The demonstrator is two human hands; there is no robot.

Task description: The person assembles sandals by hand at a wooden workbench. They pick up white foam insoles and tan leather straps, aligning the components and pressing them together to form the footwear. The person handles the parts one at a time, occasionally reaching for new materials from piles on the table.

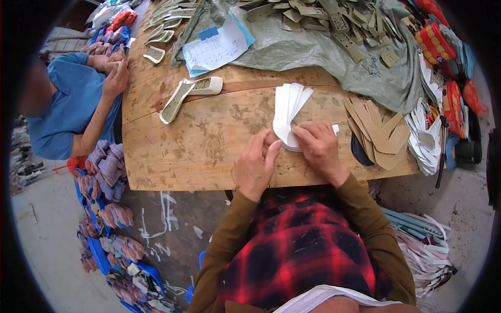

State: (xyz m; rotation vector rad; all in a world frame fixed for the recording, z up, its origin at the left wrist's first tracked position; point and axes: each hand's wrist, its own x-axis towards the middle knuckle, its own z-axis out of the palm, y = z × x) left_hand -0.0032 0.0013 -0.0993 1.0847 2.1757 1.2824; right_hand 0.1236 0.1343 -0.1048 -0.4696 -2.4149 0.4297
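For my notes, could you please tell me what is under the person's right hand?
White strips, over the wooden table, pass partly under the right hand; whatever it covers cannot be seen.

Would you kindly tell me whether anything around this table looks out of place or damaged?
White scraps lie scattered on the dark floor beyond the table's near edge, which looks untidy beside the white strips gathered at the right hand. The wooden table also carries dark stains and blotches, so it looks worn.
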